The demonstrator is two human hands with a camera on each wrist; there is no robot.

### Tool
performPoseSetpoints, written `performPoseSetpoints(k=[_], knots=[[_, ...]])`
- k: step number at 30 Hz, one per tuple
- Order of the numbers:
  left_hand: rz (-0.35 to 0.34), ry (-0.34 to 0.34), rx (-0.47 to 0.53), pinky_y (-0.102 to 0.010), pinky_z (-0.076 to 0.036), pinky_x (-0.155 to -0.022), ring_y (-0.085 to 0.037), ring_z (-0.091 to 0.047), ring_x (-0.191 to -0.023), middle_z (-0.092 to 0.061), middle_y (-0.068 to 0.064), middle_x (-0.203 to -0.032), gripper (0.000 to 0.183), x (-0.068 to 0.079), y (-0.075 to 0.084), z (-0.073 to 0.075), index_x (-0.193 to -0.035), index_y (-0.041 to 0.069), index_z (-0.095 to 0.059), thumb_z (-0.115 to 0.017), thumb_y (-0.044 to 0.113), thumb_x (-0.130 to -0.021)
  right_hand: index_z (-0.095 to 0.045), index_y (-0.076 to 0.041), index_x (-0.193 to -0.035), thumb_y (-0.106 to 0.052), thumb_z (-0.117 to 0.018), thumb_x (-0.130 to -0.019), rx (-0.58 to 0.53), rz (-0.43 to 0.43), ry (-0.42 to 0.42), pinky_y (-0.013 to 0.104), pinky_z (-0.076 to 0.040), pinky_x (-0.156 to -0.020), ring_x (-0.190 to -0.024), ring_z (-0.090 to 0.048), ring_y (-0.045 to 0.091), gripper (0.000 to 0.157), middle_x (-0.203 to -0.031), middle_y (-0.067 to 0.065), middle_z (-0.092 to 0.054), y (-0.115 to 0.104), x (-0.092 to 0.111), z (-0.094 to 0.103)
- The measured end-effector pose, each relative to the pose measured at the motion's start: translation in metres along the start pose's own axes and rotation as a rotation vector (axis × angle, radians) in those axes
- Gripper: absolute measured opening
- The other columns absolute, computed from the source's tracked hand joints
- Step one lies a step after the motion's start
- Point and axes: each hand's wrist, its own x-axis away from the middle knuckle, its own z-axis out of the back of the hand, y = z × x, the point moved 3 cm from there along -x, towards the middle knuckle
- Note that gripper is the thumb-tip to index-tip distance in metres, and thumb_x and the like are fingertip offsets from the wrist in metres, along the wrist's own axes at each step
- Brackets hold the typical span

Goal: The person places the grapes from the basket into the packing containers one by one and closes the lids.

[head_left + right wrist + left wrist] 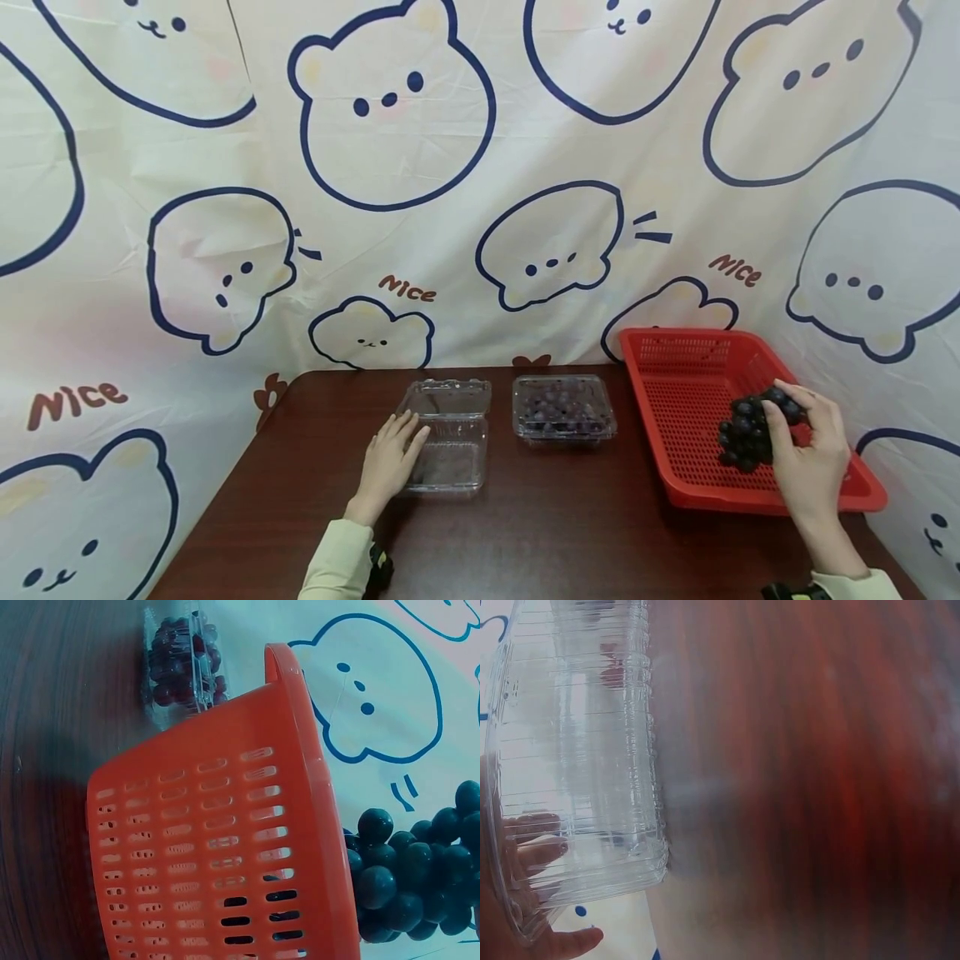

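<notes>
Dark grapes (745, 435) hang over the red basket (712, 493), pinched in the right hand (813, 450); this looks like picking, and the next move likely calls for a gentle lift clear. Left of the basket, the left hand (388, 460), fingers spread, touches an open box (453, 462). The basket stands on a brown table (540, 542), before a printed curtain (450, 242).
</notes>
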Motion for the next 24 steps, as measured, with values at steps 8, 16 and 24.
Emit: performPoseSetpoints(k=[8, 16, 24], knots=[[0.006, -0.014, -0.002, -0.058, -0.018, -0.098, -0.026, -0.02, -0.131, -0.035, -0.005, -0.138, 0.055, -0.001, -0.001, -0.001, -0.131, 0.014, -0.042, -0.035, 0.049, -0.09, -0.061, -0.003, -0.109, 0.0, -0.064, -0.077, -0.058, 0.065, 0.029, 0.009, -0.033, -0.079, -0.101, -0.045, -0.001, 0.033, -0.111, 0.011, -0.054, -0.008, 0.0, -0.005], [0.011, -0.03, 0.005, -0.058, -0.017, -0.099, -0.025, -0.019, -0.131, -0.034, -0.004, -0.139, 0.059, -0.002, -0.001, -0.002, -0.131, 0.014, -0.041, -0.032, 0.054, -0.089, -0.061, -0.003, -0.109, 0.0, -0.064, -0.077, -0.055, 0.079, 0.019, 0.009, -0.033, -0.078, -0.1, -0.045, -0.001, 0.033, -0.11, 0.012, -0.054, -0.012, -0.001, -0.005], [0.014, -0.026, 0.0, -0.058, -0.017, -0.099, -0.025, -0.019, -0.131, -0.035, -0.005, -0.138, 0.057, -0.001, -0.001, -0.002, -0.131, 0.014, -0.041, -0.034, 0.052, -0.089, -0.061, 0.001, -0.107, 0.004, -0.063, -0.076, -0.08, 0.114, 0.028, 0.008, -0.033, -0.079, -0.101, -0.045, -0.001, 0.031, -0.107, 0.019, -0.054, -0.019, -0.005, -0.005]])
